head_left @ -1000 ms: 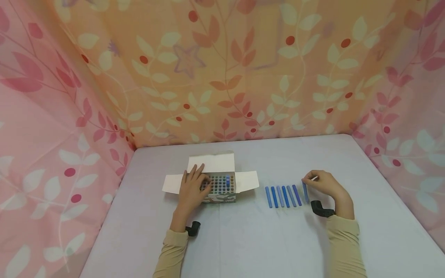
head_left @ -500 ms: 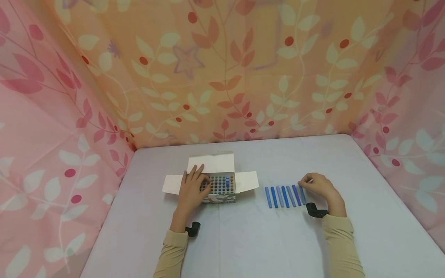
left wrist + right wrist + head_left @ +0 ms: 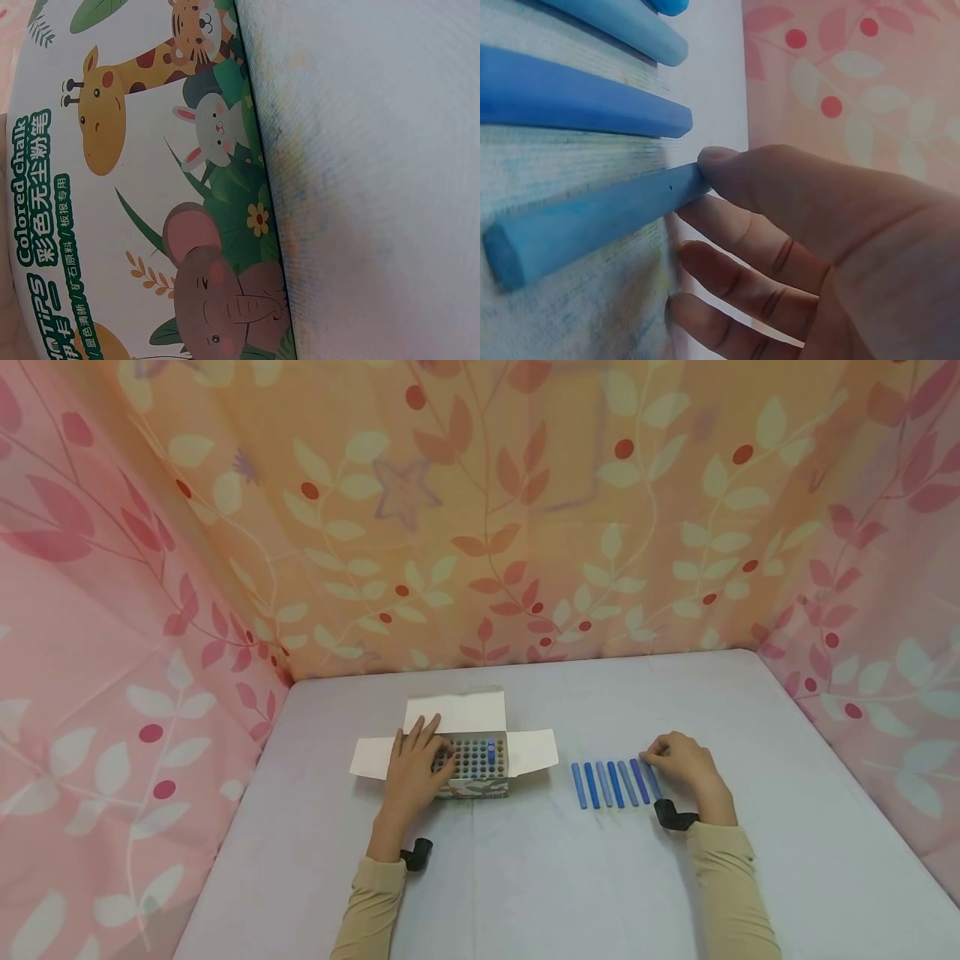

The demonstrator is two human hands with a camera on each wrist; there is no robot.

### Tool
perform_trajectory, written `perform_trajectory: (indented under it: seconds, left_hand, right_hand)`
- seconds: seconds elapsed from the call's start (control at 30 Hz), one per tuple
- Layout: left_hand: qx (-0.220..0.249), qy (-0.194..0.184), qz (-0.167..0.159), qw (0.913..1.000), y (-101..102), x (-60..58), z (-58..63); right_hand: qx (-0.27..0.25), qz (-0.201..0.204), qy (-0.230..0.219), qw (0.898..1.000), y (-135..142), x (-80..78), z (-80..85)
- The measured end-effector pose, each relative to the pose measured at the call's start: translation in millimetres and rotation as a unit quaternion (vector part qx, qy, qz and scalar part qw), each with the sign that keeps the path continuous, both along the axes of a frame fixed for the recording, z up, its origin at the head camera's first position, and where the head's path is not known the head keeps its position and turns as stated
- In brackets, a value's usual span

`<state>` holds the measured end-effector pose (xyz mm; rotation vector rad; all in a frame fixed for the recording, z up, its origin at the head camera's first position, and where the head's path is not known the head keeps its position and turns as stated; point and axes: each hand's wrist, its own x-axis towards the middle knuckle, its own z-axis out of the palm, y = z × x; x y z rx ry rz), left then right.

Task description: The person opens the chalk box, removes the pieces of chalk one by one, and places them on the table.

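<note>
An opened box of coloured chalk (image 3: 472,789) stands left of the table's middle, its chalk ends showing in rows. My left hand (image 3: 412,772) rests over its left end, some fingers extended and the index and thumb bent. Only the box's printed front (image 3: 142,187) fills much of the left wrist view. My right hand (image 3: 688,764) pinches the far end of a light blue chalk stick (image 3: 607,217) between thumb and index finger. That stick slants at the right end of a row of blue chalk sticks (image 3: 616,785); a deeper blue stick (image 3: 577,94) lies beside it.
White box flaps (image 3: 532,752) spread out to the back and sides. One blue chalk stick (image 3: 491,750) stands higher than the others in the box. Patterned curtains (image 3: 480,568) close off the table (image 3: 540,885) at the back and sides.
My right hand has moved left with the light blue chalk stick, bringing it up to the row's right end. The left hand and the box have stayed in place.
</note>
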<state>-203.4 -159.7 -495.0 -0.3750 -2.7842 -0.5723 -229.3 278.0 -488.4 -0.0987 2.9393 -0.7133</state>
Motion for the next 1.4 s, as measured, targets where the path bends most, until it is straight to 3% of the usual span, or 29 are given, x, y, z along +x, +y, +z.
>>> perform_trajectory:
  seconds: [0.47,0.67,0.93,1.13,1.4]
  left_hand:
    - [0.003,0.015,-0.002,0.9999,-0.4,-0.5,-1.6]
    - [0.005,0.012,-0.003,0.9999,-0.8,-0.5,-1.2]
    - [0.001,0.006,0.0,1.0,-1.4,-1.0,-2.7]
    - [0.005,0.002,0.0,1.0,-1.0,-1.8,-3.0]
    - [0.006,0.005,-0.001,1.0,-1.5,-1.4,-4.2]
  right_hand:
    - [0.009,-0.017,0.012,1.0,-4.8,1.4,-1.4]
    - [0.001,-0.034,0.067,0.997,-12.2,2.3,7.7]
    - [-0.029,-0.025,0.15,0.988,-35.8,1.5,15.4]
    - [-0.07,0.001,0.212,0.975,-64.0,-0.6,17.5]
    - [-0.113,0.045,0.247,0.961,-102.3,0.0,28.2]
